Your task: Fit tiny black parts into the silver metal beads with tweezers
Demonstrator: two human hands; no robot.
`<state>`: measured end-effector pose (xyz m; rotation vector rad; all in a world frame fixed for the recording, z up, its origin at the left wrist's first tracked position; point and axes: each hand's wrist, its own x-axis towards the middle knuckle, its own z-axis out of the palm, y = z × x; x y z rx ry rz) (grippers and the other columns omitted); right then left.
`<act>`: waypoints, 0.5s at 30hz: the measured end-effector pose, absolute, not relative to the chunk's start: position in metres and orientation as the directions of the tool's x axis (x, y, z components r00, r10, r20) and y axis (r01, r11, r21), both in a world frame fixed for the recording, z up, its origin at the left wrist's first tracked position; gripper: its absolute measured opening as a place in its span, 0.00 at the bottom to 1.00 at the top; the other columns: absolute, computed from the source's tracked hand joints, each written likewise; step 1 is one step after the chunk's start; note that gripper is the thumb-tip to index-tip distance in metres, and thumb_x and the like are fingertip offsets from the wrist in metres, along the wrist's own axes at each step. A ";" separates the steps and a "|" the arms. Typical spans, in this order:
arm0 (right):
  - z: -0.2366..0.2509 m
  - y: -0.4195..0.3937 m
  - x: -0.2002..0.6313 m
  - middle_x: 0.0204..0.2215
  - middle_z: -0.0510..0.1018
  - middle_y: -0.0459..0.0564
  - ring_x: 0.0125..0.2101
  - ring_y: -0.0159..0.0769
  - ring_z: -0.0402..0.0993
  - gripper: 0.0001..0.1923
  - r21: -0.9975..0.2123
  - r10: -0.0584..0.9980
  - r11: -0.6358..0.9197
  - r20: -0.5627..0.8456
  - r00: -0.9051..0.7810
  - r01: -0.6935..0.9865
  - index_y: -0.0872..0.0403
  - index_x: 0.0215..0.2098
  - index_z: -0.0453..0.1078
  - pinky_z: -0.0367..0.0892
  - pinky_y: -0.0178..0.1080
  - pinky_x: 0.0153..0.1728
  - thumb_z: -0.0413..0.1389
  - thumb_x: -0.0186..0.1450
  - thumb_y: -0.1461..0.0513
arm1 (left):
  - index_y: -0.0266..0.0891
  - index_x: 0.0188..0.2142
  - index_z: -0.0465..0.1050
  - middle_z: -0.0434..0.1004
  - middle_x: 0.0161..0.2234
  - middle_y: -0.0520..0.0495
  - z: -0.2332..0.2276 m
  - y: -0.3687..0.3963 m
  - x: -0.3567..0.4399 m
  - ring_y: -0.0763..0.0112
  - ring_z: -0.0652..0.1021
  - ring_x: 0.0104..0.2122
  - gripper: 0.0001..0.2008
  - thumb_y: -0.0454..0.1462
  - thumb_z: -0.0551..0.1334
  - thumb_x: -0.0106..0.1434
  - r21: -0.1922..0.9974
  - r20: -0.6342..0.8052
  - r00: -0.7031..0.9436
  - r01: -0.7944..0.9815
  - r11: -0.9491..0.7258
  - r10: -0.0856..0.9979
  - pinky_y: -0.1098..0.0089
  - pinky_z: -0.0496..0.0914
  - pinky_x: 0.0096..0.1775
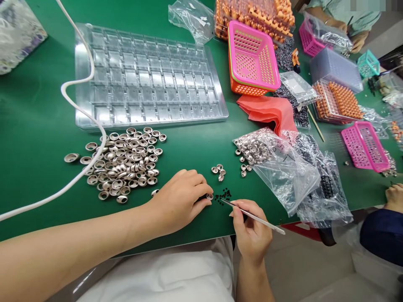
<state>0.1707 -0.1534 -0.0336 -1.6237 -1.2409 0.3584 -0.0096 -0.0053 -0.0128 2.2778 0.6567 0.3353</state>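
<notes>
My left hand (179, 201) rests on the green table, thumb and fingers closed around a small silvery metal ring-like cup (210, 196). In my right hand (253, 233) is a pair of slim metal tweezers (262, 221), held like a pen. Their tip points into a scatter of tiny black pieces (225, 193) just right of the metal cup. Whether the tip grips one of the pieces is too small to tell. A few loose metal cups (218, 170) lie beyond the black pieces. To the left spreads a large pile of similar cups (126, 163).
A clear compartment tray (151, 79) lies behind the pile, with a white cable (74, 102) across its left end. On the right are a plastic bag of metal cups (256, 147), red sheets (267, 110) and stacked baskets (254, 54). Other people's hands (395, 196) show at far right.
</notes>
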 end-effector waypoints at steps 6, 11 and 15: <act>-0.035 -0.155 0.171 0.37 0.81 0.49 0.35 0.33 0.79 0.14 -0.862 0.847 0.064 0.313 0.429 0.502 0.51 0.45 0.73 0.76 0.34 0.28 0.58 0.65 0.73 | 0.40 0.42 0.78 0.78 0.36 0.51 -0.014 -0.005 -0.010 0.66 0.73 0.37 0.03 0.34 0.66 0.68 0.711 0.045 0.836 0.358 -0.606 0.547 0.64 0.60 0.40; -0.035 -0.156 0.171 0.38 0.81 0.49 0.35 0.33 0.79 0.15 -0.873 0.845 0.060 0.302 0.442 0.483 0.50 0.45 0.73 0.76 0.35 0.28 0.58 0.64 0.73 | 0.40 0.42 0.78 0.78 0.36 0.51 -0.014 -0.004 -0.010 0.65 0.73 0.37 0.03 0.35 0.66 0.67 0.706 0.037 0.834 0.368 -0.605 0.551 0.64 0.60 0.41; -0.035 -0.156 0.171 0.38 0.81 0.48 0.35 0.33 0.79 0.15 -0.879 0.840 0.037 0.285 0.463 0.475 0.50 0.46 0.73 0.77 0.35 0.29 0.59 0.64 0.73 | 0.40 0.42 0.78 0.78 0.37 0.50 -0.013 -0.004 -0.010 0.65 0.73 0.37 0.04 0.35 0.67 0.67 0.707 0.031 0.839 0.366 -0.606 0.543 0.63 0.60 0.41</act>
